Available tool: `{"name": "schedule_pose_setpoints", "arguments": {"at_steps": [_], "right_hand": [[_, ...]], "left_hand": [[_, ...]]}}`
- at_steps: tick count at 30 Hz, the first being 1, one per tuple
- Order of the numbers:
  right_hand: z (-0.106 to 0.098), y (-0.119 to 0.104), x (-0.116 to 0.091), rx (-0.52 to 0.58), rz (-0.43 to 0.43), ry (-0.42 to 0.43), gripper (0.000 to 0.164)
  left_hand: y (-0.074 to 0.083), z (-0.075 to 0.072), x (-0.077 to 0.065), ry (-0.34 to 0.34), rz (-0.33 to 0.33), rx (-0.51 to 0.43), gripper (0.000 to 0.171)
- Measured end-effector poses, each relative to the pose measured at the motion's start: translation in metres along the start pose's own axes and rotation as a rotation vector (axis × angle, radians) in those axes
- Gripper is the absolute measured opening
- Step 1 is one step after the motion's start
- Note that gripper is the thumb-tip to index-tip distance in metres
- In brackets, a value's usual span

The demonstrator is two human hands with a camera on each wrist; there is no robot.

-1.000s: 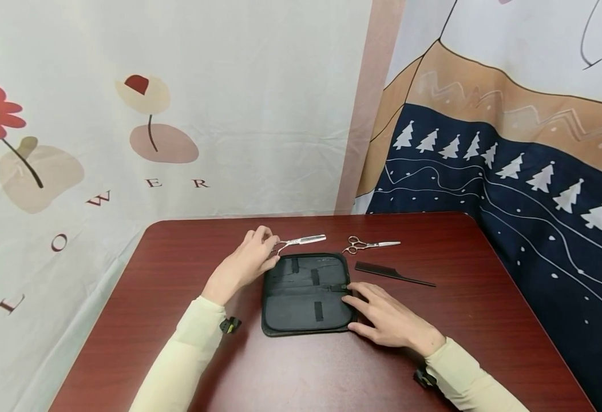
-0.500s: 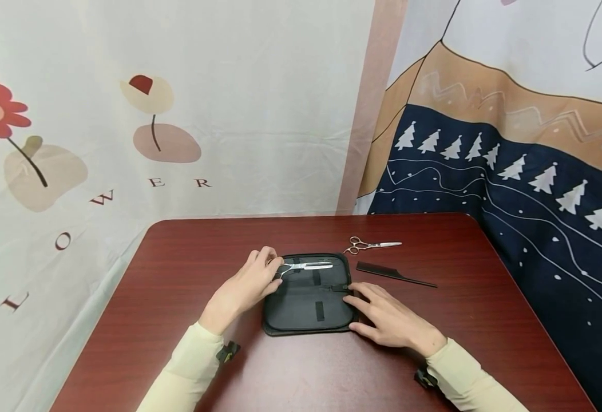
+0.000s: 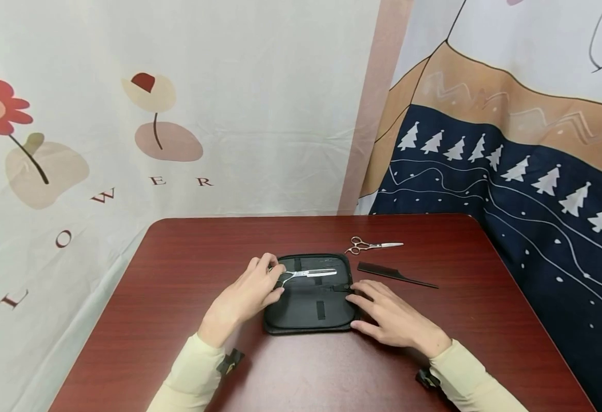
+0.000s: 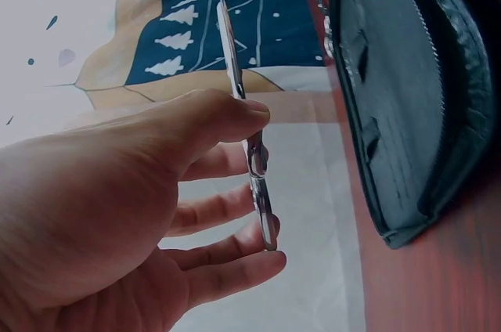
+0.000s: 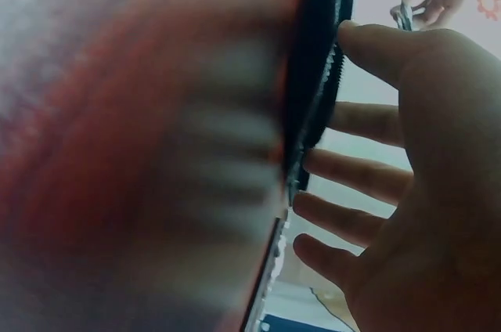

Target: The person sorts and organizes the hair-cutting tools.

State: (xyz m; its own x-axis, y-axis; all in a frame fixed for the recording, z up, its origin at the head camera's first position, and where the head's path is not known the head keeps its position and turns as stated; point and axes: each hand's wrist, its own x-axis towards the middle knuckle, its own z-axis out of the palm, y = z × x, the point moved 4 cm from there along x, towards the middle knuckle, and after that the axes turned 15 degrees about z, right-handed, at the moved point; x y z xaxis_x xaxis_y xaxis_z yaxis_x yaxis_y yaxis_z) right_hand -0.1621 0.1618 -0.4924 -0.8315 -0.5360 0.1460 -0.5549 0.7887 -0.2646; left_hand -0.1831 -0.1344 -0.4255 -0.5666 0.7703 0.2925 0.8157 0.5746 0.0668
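My left hand (image 3: 244, 296) pinches a pair of silver thinning scissors (image 3: 321, 273) by the handle end, blades pointing right. They hang over the upper half of a black zip case (image 3: 296, 313) that lies open on the table. In the left wrist view the thumb presses the thinning scissors (image 4: 229, 46) against the fingers, and a gap separates them from the case (image 4: 395, 97). My right hand (image 3: 396, 317) rests at the case's right edge. Its fingers (image 5: 364, 171) look fairly straight against that edge in the right wrist view.
A second pair of scissors (image 3: 375, 245) lies behind the case on the right. In front of it is a black tail comb (image 3: 397, 274), its tail pointing right. The reddish-brown table (image 3: 177, 252) ends at printed curtains (image 3: 280, 114).
My left hand has brought the thinning scissors from behind the case toward me, over its upper half. The right hand stays at the case's edge; the other scissors and comb lie unmoved.
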Motion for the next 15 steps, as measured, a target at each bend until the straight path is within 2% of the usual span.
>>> {"name": "schedule_pose_setpoints", "arguments": {"at_steps": [5,11,15], "right_hand": [[-0.016,0.000,0.002,0.024,-0.016,0.092,0.049],[-0.037,0.004,0.003,0.027,0.076,0.150,0.051],[-0.050,0.007,0.005,0.019,0.114,0.230,0.055]], "left_hand": [[0.003,-0.004,0.000,0.020,-0.004,-0.007,0.031],[0.005,-0.010,0.002,0.066,0.008,-0.005,0.029],[0.007,-0.014,0.003,0.080,0.012,0.003,0.029]]}}
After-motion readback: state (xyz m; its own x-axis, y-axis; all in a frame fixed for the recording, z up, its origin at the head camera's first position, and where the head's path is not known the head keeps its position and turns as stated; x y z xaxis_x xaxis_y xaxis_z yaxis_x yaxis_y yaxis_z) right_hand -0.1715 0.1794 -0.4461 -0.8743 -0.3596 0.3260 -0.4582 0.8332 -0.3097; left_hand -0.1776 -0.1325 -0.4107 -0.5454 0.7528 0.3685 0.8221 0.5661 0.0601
